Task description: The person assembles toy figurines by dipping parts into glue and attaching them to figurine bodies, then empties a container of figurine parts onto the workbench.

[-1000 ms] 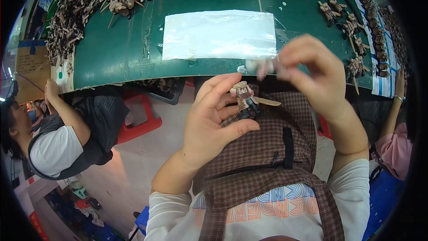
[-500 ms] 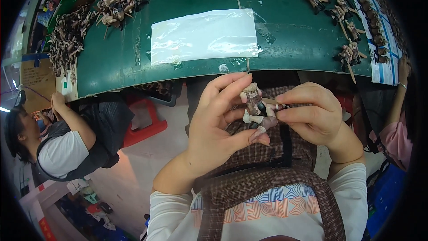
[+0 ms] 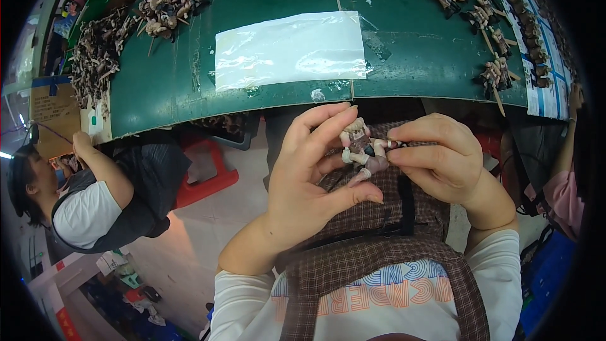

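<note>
Right hand [image 3: 442, 159] has lowered beside the figurine [image 3: 357, 136], white sheet [image 3: 290, 49] beyond.

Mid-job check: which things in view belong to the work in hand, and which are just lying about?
In the work:
figure, in the left hand
pinkish piece, in the right hand, at the figure
pile of similar figures, probably

Apparently just about:
white sheet on the table
red stool
cardboard box
</note>
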A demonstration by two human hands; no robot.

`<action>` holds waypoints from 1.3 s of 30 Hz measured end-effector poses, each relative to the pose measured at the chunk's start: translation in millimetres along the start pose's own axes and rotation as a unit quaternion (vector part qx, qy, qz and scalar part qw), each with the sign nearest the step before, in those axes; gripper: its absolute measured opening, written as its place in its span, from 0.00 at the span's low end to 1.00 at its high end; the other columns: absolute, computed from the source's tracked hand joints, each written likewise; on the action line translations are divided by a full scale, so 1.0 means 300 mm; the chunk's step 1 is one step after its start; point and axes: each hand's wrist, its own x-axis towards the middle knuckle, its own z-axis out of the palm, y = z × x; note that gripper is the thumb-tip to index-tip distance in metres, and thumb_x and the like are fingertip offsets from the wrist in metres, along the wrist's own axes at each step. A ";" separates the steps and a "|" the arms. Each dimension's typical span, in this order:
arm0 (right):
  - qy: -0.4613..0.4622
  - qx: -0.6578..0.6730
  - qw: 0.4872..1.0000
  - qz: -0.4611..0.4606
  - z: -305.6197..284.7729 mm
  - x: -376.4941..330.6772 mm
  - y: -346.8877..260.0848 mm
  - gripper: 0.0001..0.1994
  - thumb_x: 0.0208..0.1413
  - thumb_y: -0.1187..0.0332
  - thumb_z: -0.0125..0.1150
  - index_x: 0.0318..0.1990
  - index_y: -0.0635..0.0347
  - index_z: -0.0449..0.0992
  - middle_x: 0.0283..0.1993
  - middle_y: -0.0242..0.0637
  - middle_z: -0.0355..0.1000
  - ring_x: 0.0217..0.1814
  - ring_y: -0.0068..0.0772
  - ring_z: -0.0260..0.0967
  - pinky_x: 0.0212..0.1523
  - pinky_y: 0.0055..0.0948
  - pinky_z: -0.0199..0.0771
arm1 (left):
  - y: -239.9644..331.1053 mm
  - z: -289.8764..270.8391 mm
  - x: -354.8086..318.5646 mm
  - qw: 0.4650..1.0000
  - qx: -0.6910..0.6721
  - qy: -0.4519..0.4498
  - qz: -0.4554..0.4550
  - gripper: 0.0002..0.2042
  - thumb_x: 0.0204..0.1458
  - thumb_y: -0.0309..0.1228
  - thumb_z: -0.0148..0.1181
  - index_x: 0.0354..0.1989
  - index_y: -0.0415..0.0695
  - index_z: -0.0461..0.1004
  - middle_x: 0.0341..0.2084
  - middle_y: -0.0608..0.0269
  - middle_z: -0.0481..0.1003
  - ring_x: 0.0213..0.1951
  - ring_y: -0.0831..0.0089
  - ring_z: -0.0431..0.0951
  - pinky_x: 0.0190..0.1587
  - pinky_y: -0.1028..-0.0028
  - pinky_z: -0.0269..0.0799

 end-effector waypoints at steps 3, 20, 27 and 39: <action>0.009 -0.023 1.000 -0.006 0.001 -0.006 -0.010 0.13 0.38 0.77 0.71 0.36 0.60 0.81 0.41 0.41 0.76 0.35 0.37 0.76 0.32 0.27 0.77 | 0.001 -0.006 0.005 0.998 -0.050 -0.016 0.019 0.40 0.41 0.28 0.75 0.64 0.34 0.61 0.65 0.53 0.55 0.61 0.62 0.68 0.61 0.64 0.71; 0.037 -0.081 0.996 -0.003 0.072 0.047 0.002 0.15 0.44 0.74 0.69 0.42 0.58 0.80 0.36 0.35 0.76 0.31 0.32 0.76 0.27 0.27 0.74 | -0.083 -0.009 0.014 0.972 -0.208 0.105 -0.005 0.21 0.62 0.28 0.53 0.62 0.35 0.64 0.56 0.49 0.71 0.55 0.66 0.74 0.57 0.71 0.70; 0.010 -0.139 0.990 0.010 0.122 0.047 0.000 0.24 0.39 0.64 0.71 0.48 0.55 0.76 0.45 0.33 0.74 0.50 0.37 0.73 0.42 0.33 0.74 | -0.113 -0.018 0.004 0.923 -0.342 0.116 -0.134 0.19 0.66 0.31 0.48 0.63 0.38 0.63 0.53 0.58 0.73 0.52 0.73 0.75 0.53 0.71 0.74; 0.016 -0.185 0.976 -0.111 0.176 0.015 -0.007 0.17 0.42 0.68 0.64 0.42 0.62 0.79 0.43 0.36 0.77 0.46 0.36 0.75 0.41 0.32 0.74 | -0.131 0.002 -0.080 0.888 -0.420 0.101 -0.156 0.19 0.65 0.32 0.50 0.64 0.45 0.65 0.52 0.67 0.74 0.52 0.79 0.72 0.56 0.71 0.67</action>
